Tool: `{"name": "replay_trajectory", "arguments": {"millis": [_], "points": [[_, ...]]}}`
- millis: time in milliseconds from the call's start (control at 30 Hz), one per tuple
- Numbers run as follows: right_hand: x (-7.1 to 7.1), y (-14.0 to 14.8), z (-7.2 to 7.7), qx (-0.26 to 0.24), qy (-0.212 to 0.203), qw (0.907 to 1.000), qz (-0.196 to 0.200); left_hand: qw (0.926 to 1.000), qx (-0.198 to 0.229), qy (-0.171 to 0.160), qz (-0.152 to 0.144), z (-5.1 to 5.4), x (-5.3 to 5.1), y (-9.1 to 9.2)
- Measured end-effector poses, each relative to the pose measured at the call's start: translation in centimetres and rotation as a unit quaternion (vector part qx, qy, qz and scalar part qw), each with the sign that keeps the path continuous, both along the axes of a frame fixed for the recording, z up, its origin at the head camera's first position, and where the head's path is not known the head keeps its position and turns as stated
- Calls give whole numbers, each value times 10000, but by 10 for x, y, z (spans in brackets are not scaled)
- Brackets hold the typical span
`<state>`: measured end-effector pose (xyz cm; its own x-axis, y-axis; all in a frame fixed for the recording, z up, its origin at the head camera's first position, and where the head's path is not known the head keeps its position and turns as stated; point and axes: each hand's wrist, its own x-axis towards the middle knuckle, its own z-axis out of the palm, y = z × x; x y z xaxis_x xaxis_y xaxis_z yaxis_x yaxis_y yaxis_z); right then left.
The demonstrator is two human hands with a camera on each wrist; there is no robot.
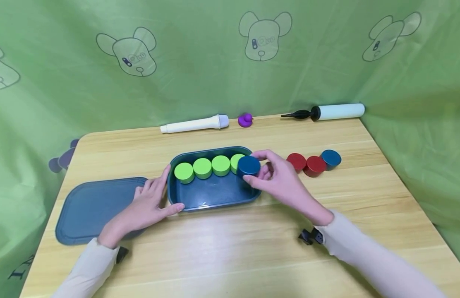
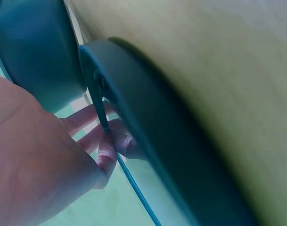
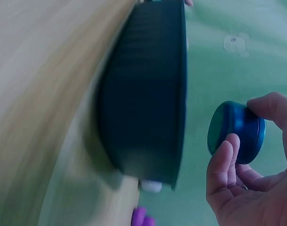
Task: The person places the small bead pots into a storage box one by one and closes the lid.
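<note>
By the right hand (image 1: pixel 276 176), a blue disc (image 1: pixel 248 165) is being pinched between thumb and fingers, and is being held over the right end of a dark blue tray (image 1: pixel 211 196). The tray's left end is being touched by the left hand (image 1: pixel 148 205), its thumb and index finger being spread apart. The tray's far side is being lined by four green discs (image 1: pixel 202 168), the rightmost being partly hidden by the held disc. Farther left, a flat blue panel (image 1: pixel 90 209) is being partly covered by the left hand. The area right of the tray is being occupied by two red discs (image 1: pixel 315 166) and a second blue disc (image 1: pixel 331 159).
</note>
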<state>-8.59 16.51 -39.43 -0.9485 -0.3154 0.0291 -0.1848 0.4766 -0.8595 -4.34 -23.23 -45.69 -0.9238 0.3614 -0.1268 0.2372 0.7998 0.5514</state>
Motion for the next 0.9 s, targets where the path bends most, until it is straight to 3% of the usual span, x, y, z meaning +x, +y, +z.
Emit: {"name": "replay_trajectory", "arguments": {"millis": [267, 467, 667, 900], "points": [[2, -47, -7, 194, 184, 9981, 550, 10000, 13, -14, -5, 0, 0, 1], [0, -80, -22, 506, 353, 9930, 1009, 10000, -16, -27, 21, 0, 0, -1], [-7, -104, -36, 928, 226, 9867, 1318, 10000, 4, -25, -10, 0, 1, -1], [-9, -127, -38, 1253, 93, 9791, 1596, 10000, 2, 13, -10, 0, 1, 0]]}}
